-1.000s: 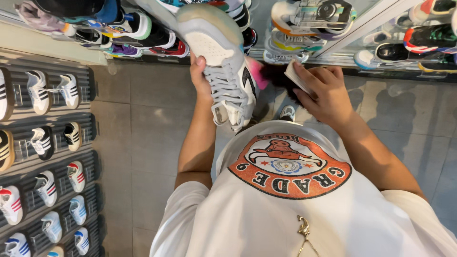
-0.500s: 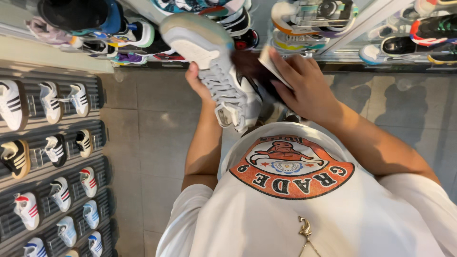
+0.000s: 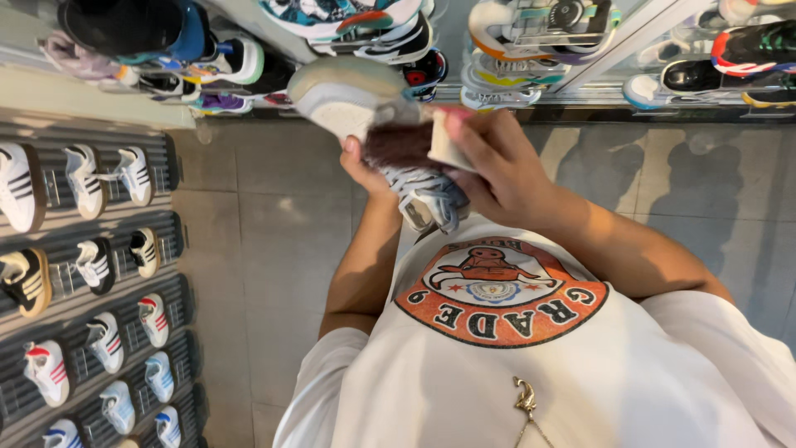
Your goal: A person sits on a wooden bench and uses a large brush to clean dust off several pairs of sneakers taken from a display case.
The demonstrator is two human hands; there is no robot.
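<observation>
Item: we are gripping a brush (image 3: 414, 143) in our right hand (image 3: 497, 170), fingers clenched round its pale wooden back, bristles pressing on the sneaker (image 3: 373, 124). Our left hand (image 3: 365, 166) is grasping the sneaker from beneath, thumb up its side, holding it at chest height, likely so the sole is tilting up toward the bristles. The sneaker is hanging in the air between both hands, pale sole up, laces (image 3: 427, 203) dangling toward our white shirt (image 3: 539, 365). Beyond: glass shelves (image 3: 580, 75) are carrying colourful shoes; a slatted wall rack (image 3: 91, 249) at left is displaying small sneakers in rows; grey floor tiles (image 3: 265, 232) below.
</observation>
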